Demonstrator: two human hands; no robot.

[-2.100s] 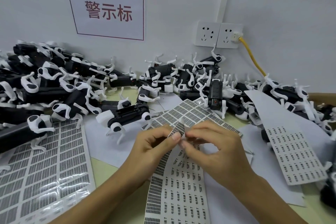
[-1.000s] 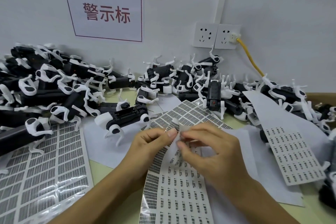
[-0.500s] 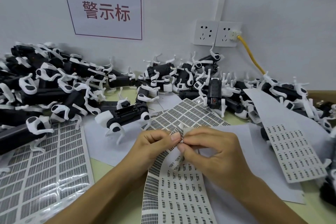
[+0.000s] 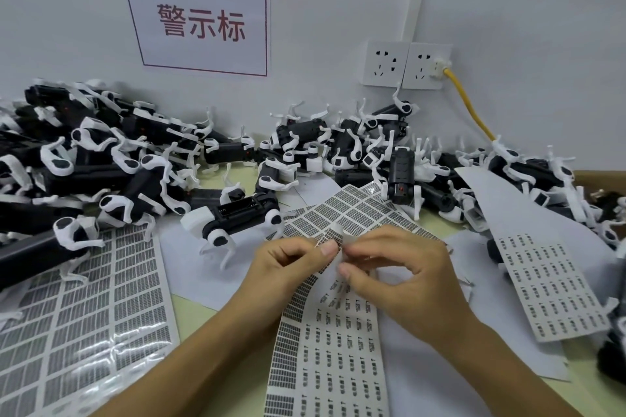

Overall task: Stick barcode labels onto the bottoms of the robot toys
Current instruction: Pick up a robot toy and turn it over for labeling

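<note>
So, head view, the only one here: both hands are up over the near middle of the surface (image 4: pixel 189 311), working on one label sheet (image 4: pixel 332 342) that runs from the near edge up to the fingertips. The left hand (image 4: pixel 288 267) has its thumb and fingers curled, pinching the top edge of that sheet, which is curled over right there. The right hand (image 4: pixel 403 278) is pinching too, thumb and forefinger closed on a small white bit at the same spot; can't tell if that's a peeled label or just the backing.

More barcode sheets are lying around: a big glossy one (image 4: pixel 84 315) at the near left, another (image 4: pixel 355 210) fanned out just beyond the hands, and one (image 4: pixel 555 288) on white paper at the right.

The robot toys, little black-and-white dog things, are heaped along the far side against the wall, a big pile (image 4: pixel 84 159) on the left and another (image 4: pixel 355 142) in the middle running off to the right. One toy (image 4: pixel 233 217) stands on its own just left of and beyond the left hand, not touching it.

On the wall there's a sign (image 4: pixel 200 17) with red characters, a double socket (image 4: pixel 406 64), and a yellow cable (image 4: pixel 471 108) plugged into it.
</note>
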